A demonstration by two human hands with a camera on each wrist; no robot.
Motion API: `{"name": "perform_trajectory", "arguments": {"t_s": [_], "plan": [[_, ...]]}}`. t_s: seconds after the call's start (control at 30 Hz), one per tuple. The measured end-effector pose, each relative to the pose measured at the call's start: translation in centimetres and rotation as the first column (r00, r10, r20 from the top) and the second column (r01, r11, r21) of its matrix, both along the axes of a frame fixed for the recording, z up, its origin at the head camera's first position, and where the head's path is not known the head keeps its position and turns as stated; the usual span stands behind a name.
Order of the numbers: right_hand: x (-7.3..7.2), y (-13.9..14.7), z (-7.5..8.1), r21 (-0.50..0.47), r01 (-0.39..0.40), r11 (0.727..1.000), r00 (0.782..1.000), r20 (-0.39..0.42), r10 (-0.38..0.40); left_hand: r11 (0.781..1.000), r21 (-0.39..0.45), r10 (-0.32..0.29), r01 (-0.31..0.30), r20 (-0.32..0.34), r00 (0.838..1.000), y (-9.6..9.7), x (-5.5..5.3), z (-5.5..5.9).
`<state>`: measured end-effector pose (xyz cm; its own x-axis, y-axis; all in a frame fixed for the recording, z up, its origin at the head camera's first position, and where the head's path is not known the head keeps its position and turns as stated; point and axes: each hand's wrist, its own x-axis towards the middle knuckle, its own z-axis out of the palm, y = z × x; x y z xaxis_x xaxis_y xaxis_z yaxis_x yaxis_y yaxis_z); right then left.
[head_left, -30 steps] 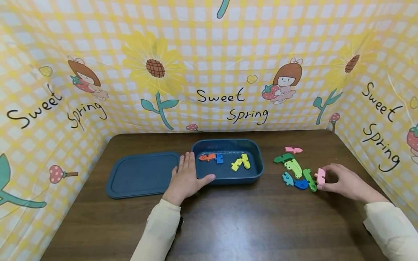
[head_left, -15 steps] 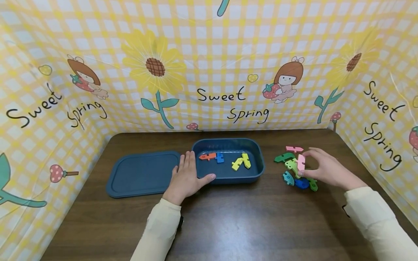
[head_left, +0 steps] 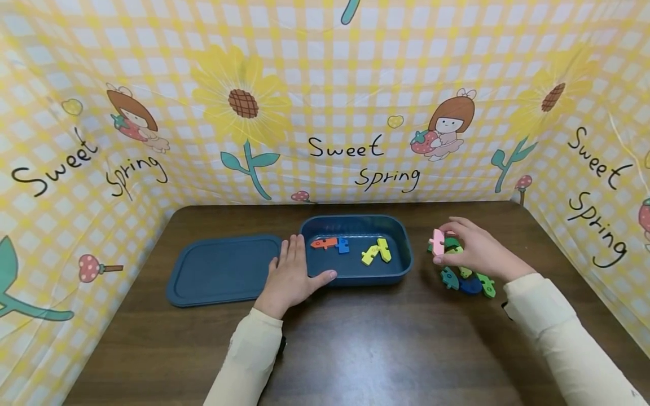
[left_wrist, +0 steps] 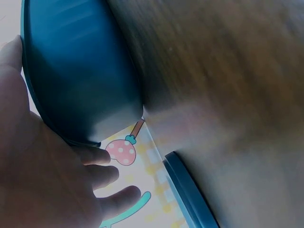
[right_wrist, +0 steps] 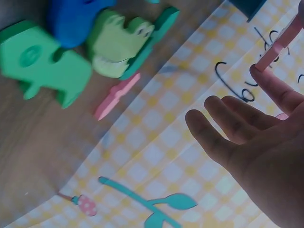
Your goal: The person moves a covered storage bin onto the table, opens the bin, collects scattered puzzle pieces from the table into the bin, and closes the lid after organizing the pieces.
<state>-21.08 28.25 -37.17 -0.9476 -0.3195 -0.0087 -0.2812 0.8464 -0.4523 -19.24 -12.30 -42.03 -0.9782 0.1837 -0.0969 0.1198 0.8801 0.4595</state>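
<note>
My right hand pinches a pink notched puzzle piece between thumb and fingers, raised above a cluster of pieces at the right. Below it lie a blue piece, a teal piece and a green piece. The right wrist view shows a light-green crocodile-faced piece and another pink piece on the table. My left hand rests against the left end of a dark blue box, fingers straight and thumb at its front rim. Inside are orange, blue and yellow pieces.
A dark blue lid lies flat on the brown wooden table, left of the box. Yellow checked cloth with printed flowers and figures hangs behind and along both sides of the table.
My right hand has lifted the pink piece from the cluster's right side and carried it left over the other pieces, towards the box. The left hand stays in place.
</note>
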Motion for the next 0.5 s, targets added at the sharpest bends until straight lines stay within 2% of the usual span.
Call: {"name": "perform_trajectory", "arguments": {"t_s": [0.23,0.5], "plan": [[-0.9,-1.9,0.6,-0.011,-0.031,0.999,1.0,0.006,0.031,1.0,0.011,-0.005,0.005,0.005,1.0,0.1,0.0,0.2],[-2.0,-4.1,0.4,0.003,-0.063,0.998,0.998,-0.001,0.063,1.0,0.0,0.003,-0.003,0.006,1.0,0.0,0.0,0.2]]}}
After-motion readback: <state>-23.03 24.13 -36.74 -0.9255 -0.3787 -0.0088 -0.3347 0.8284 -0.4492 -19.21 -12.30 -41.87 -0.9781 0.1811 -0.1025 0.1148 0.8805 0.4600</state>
